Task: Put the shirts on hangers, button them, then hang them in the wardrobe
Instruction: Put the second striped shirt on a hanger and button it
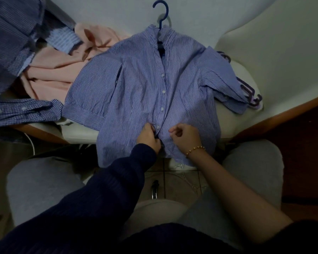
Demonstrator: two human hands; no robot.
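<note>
**Striped shirt on hanger, lower placket being worked**

The white surface (283, 52) carries the striped shirt (140, 85), laid flat and front up, its hem hanging over the near edge. A pink garment (53, 70) and a checked shirt (24, 111) lie heaped to its left. The blue hanger (161, 14) sits inside the collar, hook pointing away. Spare hangers (250, 94) lie under the shirt's right sleeve.

The left hand (149, 137), arm in a dark sleeve, pinches the placket at a low button (157, 127). The right hand (184, 134) rests just right of the placket with fingers curled. Whether it grips cloth cannot be told. Its wrist bears a beaded bracelet (195, 150).
</note>
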